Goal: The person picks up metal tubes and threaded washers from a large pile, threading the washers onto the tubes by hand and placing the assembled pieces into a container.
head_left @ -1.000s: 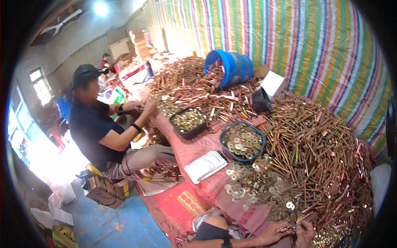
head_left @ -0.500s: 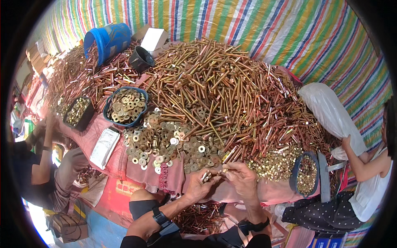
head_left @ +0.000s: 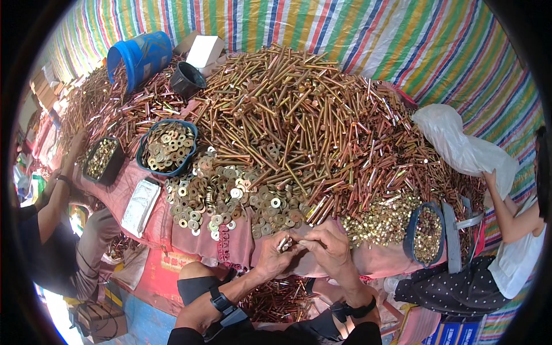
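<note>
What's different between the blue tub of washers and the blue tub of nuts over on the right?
The washer tub holds flat rings with center holes; the nut tub holds small, chunkier gold pieces. The washer tub looks rounder and wavy-edged; the nut tub looks longer and narrower. Both are open, bluish and well filled.
</note>
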`<action>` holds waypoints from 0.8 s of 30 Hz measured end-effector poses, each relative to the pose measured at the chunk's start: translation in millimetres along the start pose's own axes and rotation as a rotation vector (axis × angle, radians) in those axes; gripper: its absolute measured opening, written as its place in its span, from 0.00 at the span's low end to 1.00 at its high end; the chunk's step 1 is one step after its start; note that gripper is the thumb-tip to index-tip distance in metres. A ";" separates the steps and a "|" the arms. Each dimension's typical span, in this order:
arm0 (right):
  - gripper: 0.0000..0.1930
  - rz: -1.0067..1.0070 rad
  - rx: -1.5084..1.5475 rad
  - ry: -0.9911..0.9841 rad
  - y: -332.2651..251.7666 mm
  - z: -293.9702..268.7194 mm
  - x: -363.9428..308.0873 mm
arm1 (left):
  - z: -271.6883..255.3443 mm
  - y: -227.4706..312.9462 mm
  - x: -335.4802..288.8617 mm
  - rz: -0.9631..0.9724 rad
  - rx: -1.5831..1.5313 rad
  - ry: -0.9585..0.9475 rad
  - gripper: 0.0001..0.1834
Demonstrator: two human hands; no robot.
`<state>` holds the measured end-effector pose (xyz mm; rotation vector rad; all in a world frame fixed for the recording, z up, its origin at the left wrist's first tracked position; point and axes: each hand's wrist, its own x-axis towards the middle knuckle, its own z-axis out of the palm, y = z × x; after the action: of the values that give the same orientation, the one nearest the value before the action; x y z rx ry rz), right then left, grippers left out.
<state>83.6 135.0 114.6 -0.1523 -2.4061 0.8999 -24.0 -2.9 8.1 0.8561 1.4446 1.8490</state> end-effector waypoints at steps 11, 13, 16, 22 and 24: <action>0.18 0.208 0.044 -0.013 9.8 10.6 -14.2 | 3.9 5.5 2.6 -0.032 -0.159 -0.018 0.07; 0.17 0.327 0.057 -0.033 6.9 9.9 -15.2 | 2.9 6.6 2.5 -0.024 -0.115 -0.010 0.07; 0.17 0.251 0.063 0.017 4.2 11.5 -12.8 | 0.9 4.9 3.5 0.035 0.000 0.006 0.08; 0.14 0.113 -0.050 0.028 3.2 10.3 -17.8 | -1.3 1.1 2.9 0.082 0.071 -0.064 0.10; 0.15 0.284 0.110 0.005 0.6 14.6 -21.5 | 0.6 2.1 2.2 0.023 -0.072 -0.016 0.10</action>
<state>93.6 120.9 95.2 -0.4633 -2.3597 1.1538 -25.0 -1.2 10.6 0.8537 1.3556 1.8954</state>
